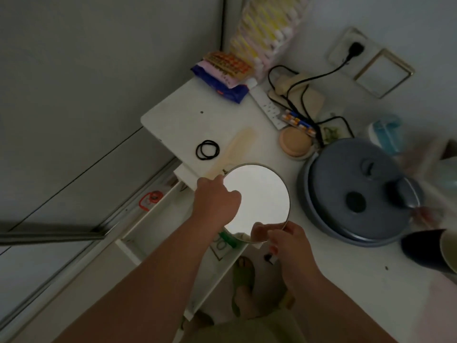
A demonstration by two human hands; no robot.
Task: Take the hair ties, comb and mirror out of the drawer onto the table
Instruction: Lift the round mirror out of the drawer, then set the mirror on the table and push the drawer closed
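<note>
A round metal-rimmed mirror (259,199) hangs over the table's front edge and the open white drawer (158,226), held by both hands. My left hand (216,201) grips its left rim near the top. My right hand (284,240) pinches the lower right rim. Black hair ties (207,149) lie on the white table (183,115), to the left of a pale cream comb (233,151). The comb's lower end runs under the mirror. A green item and a printed card show in the drawer below the mirror.
A grey-blue lidded pot (356,189) stands right of the mirror. Behind are a round beige compact (295,143), a power strip (268,105) with black cables, pill strips and snack packs (222,73). A dark cup (430,248) sits at the right edge. Red bands (150,198) lie by the window track.
</note>
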